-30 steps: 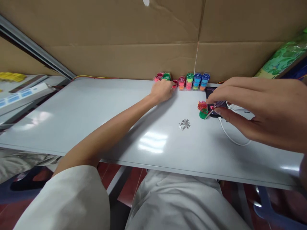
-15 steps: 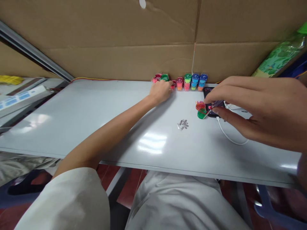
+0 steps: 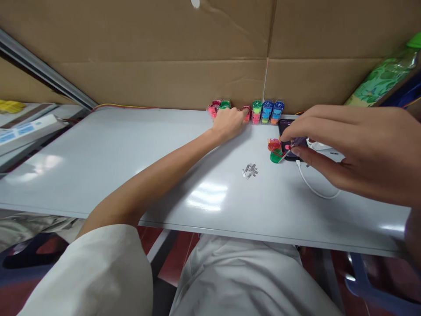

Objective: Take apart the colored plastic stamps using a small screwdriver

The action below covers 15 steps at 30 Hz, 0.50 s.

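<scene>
My left hand reaches to the back of the table, its fingers closed about a red plastic piece in a row of small coloured stacks; the thumb side is partly hidden. Beside it stand a green-topped stack and blue-topped stacks. Left of the hand are pink-red pieces and a green one. My right hand, near the camera, pinches a thin screwdriver with a clear purplish handle. Beyond its tip lie red and green plastic pieces.
Small flat metal blades lie in a loose pile mid-table. A phone and a white cable lie beneath the right hand. A green-capped bottle leans at the back right. Cardboard walls the rear edge.
My left hand has moved a little to the right along the row, and now covers a red piece that showed before. The right hand with the screwdriver has stayed almost still.
</scene>
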Available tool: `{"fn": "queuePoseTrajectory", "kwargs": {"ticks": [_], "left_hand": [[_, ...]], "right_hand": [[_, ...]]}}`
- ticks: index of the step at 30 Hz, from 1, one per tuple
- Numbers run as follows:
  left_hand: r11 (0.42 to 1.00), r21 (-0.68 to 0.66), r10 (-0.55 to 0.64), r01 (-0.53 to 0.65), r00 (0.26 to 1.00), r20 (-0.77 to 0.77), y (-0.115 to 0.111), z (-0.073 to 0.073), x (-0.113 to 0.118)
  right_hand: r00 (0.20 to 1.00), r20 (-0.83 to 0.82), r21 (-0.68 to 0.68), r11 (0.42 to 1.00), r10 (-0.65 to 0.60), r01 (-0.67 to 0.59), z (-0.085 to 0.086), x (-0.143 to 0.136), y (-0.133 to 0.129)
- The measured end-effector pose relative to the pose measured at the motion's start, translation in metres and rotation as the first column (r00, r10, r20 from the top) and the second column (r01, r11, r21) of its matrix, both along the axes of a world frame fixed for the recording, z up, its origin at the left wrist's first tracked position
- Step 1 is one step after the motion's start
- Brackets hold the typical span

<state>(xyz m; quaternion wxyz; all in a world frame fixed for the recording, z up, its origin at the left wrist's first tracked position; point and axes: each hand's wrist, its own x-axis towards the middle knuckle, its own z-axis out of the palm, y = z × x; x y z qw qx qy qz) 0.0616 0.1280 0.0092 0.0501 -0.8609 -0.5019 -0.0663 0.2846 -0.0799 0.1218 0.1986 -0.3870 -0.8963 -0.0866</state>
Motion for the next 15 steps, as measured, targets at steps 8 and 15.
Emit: {"fn": "queuePoseTrajectory", "kwargs": {"ticks": [8, 15], "left_hand": [[0.985, 0.168, -0.041, 0.027, 0.996, 0.08, -0.017, 0.011, -0.02], [0.929, -0.102, -0.145, 0.357, 0.601, 0.786, -0.065, 0.021, -0.048]], "right_hand": [[0.999, 0.045, 0.05, 0.999, 0.002, -0.004, 0.003, -0.001, 0.001], [0.998, -0.049, -0.059, 0.998, -0.04, 0.037, -0.007, -0.006, 0.013]]}}
